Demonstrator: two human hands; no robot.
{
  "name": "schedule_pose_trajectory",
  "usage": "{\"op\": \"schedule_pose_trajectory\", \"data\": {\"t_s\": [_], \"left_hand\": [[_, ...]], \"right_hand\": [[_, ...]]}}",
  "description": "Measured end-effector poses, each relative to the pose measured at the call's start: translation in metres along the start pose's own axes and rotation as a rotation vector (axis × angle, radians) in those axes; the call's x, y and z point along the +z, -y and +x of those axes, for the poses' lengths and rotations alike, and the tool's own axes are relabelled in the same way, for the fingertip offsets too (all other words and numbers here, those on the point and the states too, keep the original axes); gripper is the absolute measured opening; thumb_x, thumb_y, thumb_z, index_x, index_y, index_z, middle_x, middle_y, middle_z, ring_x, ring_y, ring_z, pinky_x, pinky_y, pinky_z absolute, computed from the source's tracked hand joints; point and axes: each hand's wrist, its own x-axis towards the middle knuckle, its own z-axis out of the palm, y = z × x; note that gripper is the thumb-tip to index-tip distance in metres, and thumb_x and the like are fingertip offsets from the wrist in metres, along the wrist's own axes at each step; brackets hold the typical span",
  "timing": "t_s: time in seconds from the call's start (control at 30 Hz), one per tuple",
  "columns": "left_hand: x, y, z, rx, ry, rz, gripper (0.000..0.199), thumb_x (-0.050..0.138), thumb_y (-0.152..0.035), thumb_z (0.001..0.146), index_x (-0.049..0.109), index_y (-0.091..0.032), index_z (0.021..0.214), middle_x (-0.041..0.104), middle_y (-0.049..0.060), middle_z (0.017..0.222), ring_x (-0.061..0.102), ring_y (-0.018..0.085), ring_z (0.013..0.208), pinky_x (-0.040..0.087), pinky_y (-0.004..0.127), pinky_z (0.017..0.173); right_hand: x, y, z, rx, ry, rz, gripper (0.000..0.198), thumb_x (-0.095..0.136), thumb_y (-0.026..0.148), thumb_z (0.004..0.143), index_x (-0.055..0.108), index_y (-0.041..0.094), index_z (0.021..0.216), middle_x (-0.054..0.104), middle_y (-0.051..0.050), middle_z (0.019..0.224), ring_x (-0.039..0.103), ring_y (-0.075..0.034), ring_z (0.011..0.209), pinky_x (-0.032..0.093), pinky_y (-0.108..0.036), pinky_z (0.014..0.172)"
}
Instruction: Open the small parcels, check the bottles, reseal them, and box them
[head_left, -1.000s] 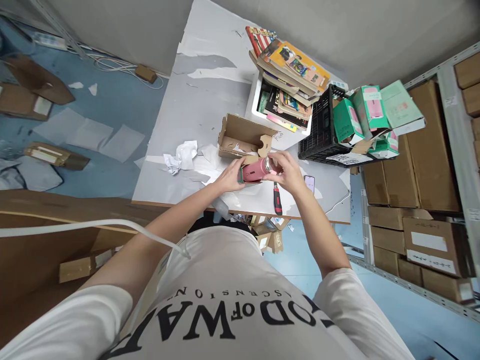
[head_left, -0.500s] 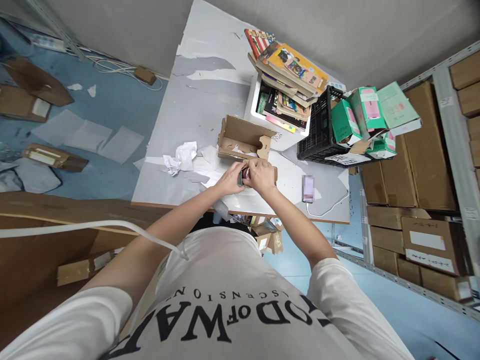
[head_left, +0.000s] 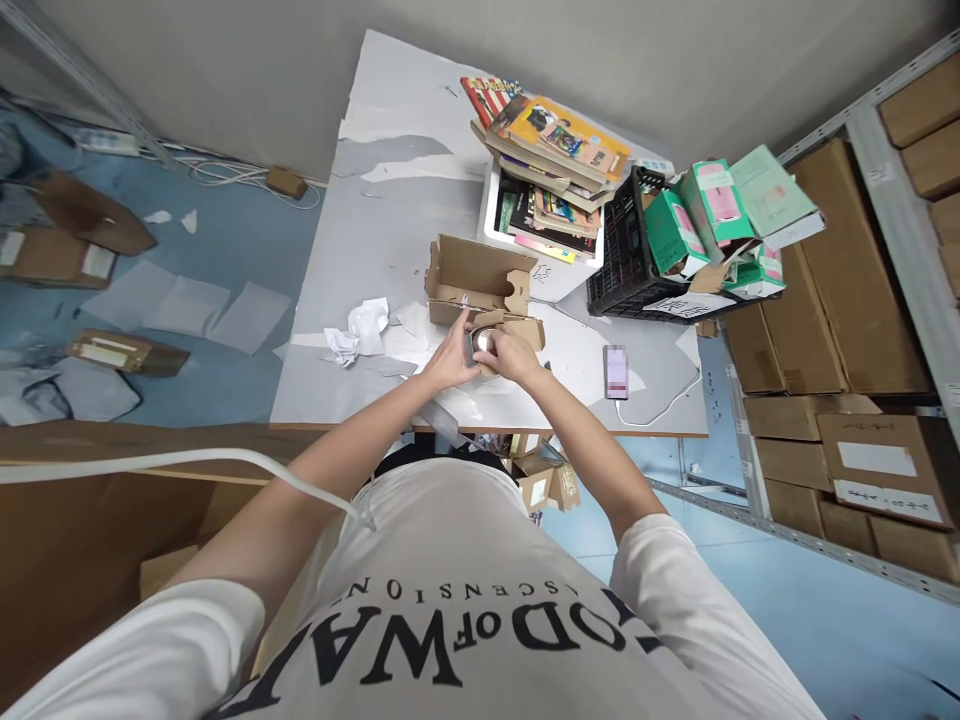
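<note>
Between my two hands is a small shiny round object (head_left: 484,341), bright on top, with a darker edge around it. My left hand (head_left: 452,356) grips its left side, thumb pointing up toward the carton. From the right, my right hand (head_left: 514,354) curls its fingers over it. Its kind and lower part are hidden by my fingers. Just beyond the hands lies an open brown cardboard box (head_left: 480,272), its front flap (head_left: 525,330) folded toward me behind the right hand. Crumpled white paper (head_left: 367,326) lies left of the box.
A white bin (head_left: 551,270) heaped with books (head_left: 562,145) stands behind the box. Beside it, a black crate (head_left: 626,255) holds green cartons (head_left: 716,205). A phone (head_left: 616,372) on a white cable lies near the table's front edge. Shelves with brown boxes (head_left: 877,460) rise at right.
The view has shifted slightly. My fingers have changed position around the round object, and its shiny top now shows more between them. Both hands stay in front of the cardboard box.
</note>
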Motion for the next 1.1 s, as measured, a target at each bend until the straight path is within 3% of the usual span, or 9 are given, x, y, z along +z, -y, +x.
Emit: {"op": "schedule_pose_trajectory", "data": {"t_s": [0.1, 0.17, 0.3, 0.4, 0.5, 0.63, 0.73, 0.9, 1.1], "left_hand": [[-0.004, -0.001, 0.002, -0.017, 0.010, 0.033, 0.103, 0.069, -0.031, 0.067, 0.008, -0.017, 0.149, 0.044, 0.016, 0.129, 0.046, 0.030, 0.123, 0.046, 0.045, 0.097], [-0.006, -0.004, 0.003, -0.015, 0.031, 0.066, 0.097, 0.069, -0.033, 0.069, 0.015, -0.017, 0.148, 0.044, 0.016, 0.128, 0.046, 0.031, 0.123, 0.044, 0.046, 0.099], [-0.005, -0.010, 0.005, 0.002, 0.065, 0.097, 0.101, 0.077, -0.041, 0.062, 0.022, -0.018, 0.144, 0.041, 0.017, 0.131, 0.045, 0.032, 0.124, 0.039, 0.049, 0.104], [0.001, -0.012, 0.007, 0.009, 0.058, 0.104, 0.088, 0.077, -0.045, 0.063, 0.034, -0.019, 0.135, 0.042, 0.016, 0.131, 0.043, 0.032, 0.126, 0.038, 0.049, 0.105], [0.008, -0.012, 0.007, 0.004, 0.050, 0.112, 0.058, 0.067, -0.040, 0.075, 0.044, -0.019, 0.123, 0.045, 0.014, 0.130, 0.043, 0.029, 0.126, 0.039, 0.047, 0.104], [0.011, -0.010, 0.007, -0.057, 0.024, 0.100, 0.039, 0.057, -0.038, 0.082, 0.048, -0.020, 0.115, 0.047, 0.013, 0.129, 0.048, 0.026, 0.121, 0.046, 0.044, 0.095], [0.011, -0.010, 0.006, -0.087, -0.003, 0.088, 0.038, 0.057, -0.038, 0.082, 0.047, -0.020, 0.114, 0.048, 0.013, 0.129, 0.050, 0.025, 0.118, 0.049, 0.041, 0.088], [0.010, -0.008, 0.002, -0.094, 0.002, 0.039, 0.052, 0.063, -0.041, 0.077, 0.042, -0.020, 0.120, 0.047, 0.014, 0.132, 0.052, 0.026, 0.118, 0.050, 0.042, 0.088], [0.010, -0.001, -0.001, -0.141, -0.020, -0.069, 0.080, 0.079, -0.038, 0.061, 0.034, -0.022, 0.125, 0.049, 0.013, 0.127, 0.052, 0.029, 0.119, 0.050, 0.045, 0.092]], "right_hand": [[-0.004, -0.013, -0.025, -0.139, -0.157, 0.181, 0.032, 0.048, 0.041, 0.091, 0.059, 0.018, 0.110, 0.046, -0.015, 0.137, 0.053, -0.027, 0.118, 0.048, -0.040, 0.092], [0.003, -0.026, -0.043, -0.139, -0.347, 0.312, 0.033, 0.049, 0.039, 0.089, 0.056, 0.020, 0.116, 0.040, -0.015, 0.143, 0.049, -0.027, 0.123, 0.048, -0.041, 0.093], [0.044, -0.055, -0.064, 0.200, -0.721, 0.744, 0.051, 0.049, 0.031, 0.082, 0.040, 0.020, 0.130, 0.042, -0.019, 0.138, 0.054, -0.025, 0.113, 0.048, -0.044, 0.092], [0.073, -0.071, -0.059, 0.372, -0.625, 1.129, 0.067, 0.048, 0.033, 0.079, 0.022, 0.020, 0.140, 0.041, -0.021, 0.139, 0.056, -0.022, 0.113, 0.048, -0.044, 0.091], [0.077, -0.076, -0.043, 0.239, -0.477, 1.263, 0.069, 0.045, 0.046, 0.082, 0.021, 0.020, 0.141, 0.042, -0.019, 0.141, 0.051, -0.021, 0.123, 0.046, -0.040, 0.095], [0.058, -0.069, -0.022, 0.060, -0.469, 1.180, 0.072, 0.038, 0.065, 0.083, 0.029, 0.019, 0.138, 0.047, -0.018, 0.138, 0.051, -0.022, 0.123, 0.046, -0.038, 0.096], [0.046, -0.058, -0.014, -0.042, -0.466, 1.034, 0.067, 0.044, 0.060, 0.084, 0.034, 0.018, 0.135, 0.045, -0.019, 0.139, 0.048, -0.024, 0.126, 0.045, -0.041, 0.098], [0.039, -0.046, -0.008, -0.287, -0.429, 0.563, 0.062, 0.047, 0.047, 0.088, 0.033, 0.016, 0.140, 0.030, -0.019, 0.150, 0.027, -0.026, 0.141, 0.032, -0.047, 0.110], [0.033, -0.045, 0.003, -0.411, -0.251, 0.175, 0.058, 0.043, 0.047, 0.090, 0.040, 0.019, 0.140, 0.036, -0.016, 0.145, 0.025, -0.031, 0.139, 0.027, -0.055, 0.111]]}}
